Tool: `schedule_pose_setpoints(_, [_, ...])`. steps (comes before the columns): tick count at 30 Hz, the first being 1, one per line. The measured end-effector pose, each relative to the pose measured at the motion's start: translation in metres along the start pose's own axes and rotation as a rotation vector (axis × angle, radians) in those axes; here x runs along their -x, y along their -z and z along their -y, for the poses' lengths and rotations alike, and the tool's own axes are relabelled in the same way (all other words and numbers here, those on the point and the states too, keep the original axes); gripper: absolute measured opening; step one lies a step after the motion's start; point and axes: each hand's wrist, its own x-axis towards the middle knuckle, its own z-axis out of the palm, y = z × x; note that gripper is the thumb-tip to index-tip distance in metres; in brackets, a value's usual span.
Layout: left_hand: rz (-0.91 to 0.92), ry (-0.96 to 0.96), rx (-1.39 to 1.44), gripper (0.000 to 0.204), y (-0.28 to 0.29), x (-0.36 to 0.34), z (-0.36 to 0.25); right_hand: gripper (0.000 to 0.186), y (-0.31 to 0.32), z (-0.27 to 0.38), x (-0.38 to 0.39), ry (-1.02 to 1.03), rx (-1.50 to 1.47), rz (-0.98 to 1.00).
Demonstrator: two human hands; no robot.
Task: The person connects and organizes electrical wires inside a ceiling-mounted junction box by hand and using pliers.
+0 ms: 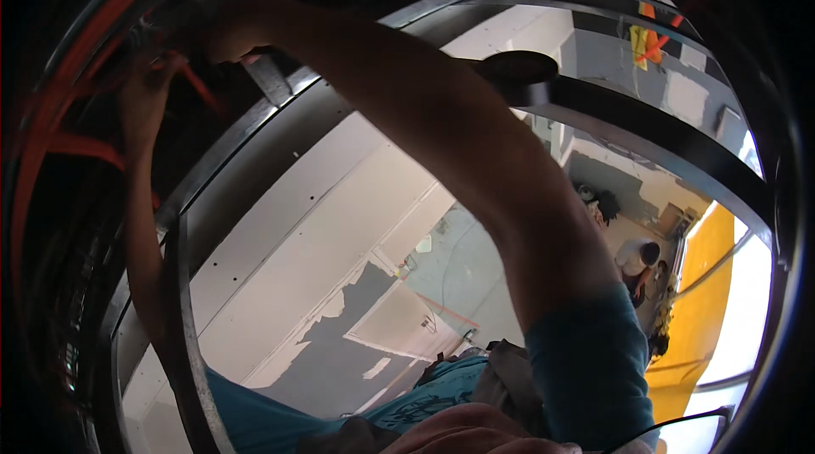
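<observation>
Both my arms reach up into a dark space between metal framing and orange-red conduits. At the upper left, my left hand is raised beside an orange conduit, its fingers bent together at something too dark to make out. My right hand is close by on its right, curled up near a short metal bracket. Shadow and blur hide its fingertips and whatever they hold. A long metal channel runs slantwise just below the hands.
A metal stud passes next to my left forearm. A dark beam crosses behind my right arm. Pale boards fill the area below. Far down at the right are another person and a yellow sheet.
</observation>
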Motion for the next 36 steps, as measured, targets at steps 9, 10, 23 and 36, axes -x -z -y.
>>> schedule_pose_setpoints(9, [-0.018,0.045,-0.185,0.043,0.002,0.009,0.02,0.028,-0.043,0.011,0.024,0.166,-0.325,-0.3])
schedule_pose_setpoints(10, [-0.005,-0.018,-0.17,0.046,0.005,0.007,0.025,0.025,-0.053,0.002,0.021,0.263,-0.43,-0.296])
schedule_pose_setpoints(23, [-0.204,0.151,-0.049,0.05,0.015,0.007,0.006,0.018,-0.044,0.042,0.066,-0.205,-1.471,-0.193])
schedule_pose_setpoints(36, [-0.175,0.195,0.114,0.029,0.005,0.009,0.013,0.032,-0.094,0.041,0.214,-0.306,-1.306,-0.221])
